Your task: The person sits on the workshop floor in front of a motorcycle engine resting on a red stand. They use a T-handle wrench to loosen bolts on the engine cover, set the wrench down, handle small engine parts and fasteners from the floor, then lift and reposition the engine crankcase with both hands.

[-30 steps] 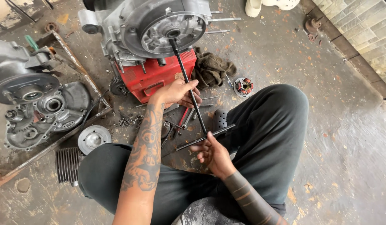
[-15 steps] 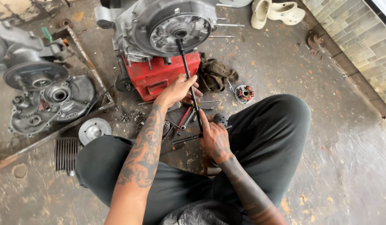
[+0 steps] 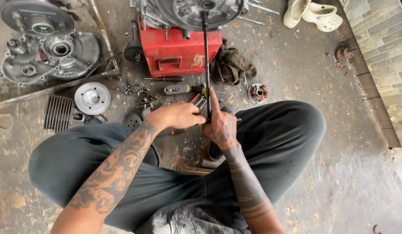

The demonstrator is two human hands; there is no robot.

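Black steel socket wrench (image 3: 205, 60) now stands nearly vertical on the engine (image 3: 196, 11); left hand (image 3: 177, 116) and right hand (image 3: 220, 125), newly joined, clench its lower end.

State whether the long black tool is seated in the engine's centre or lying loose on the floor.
Seated: the long black tool reaches the engine hub, with both hands gripping its lower end.

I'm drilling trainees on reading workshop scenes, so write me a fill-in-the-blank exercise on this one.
1. Both the left hand and the right hand grip one long black ____.
2. The engine sits on a box coloured ____.
3. The dark rag lies to the ____ of that box.
4. The pale shoes lie near the tiled ____.

Missing words: rod; red; right; wall
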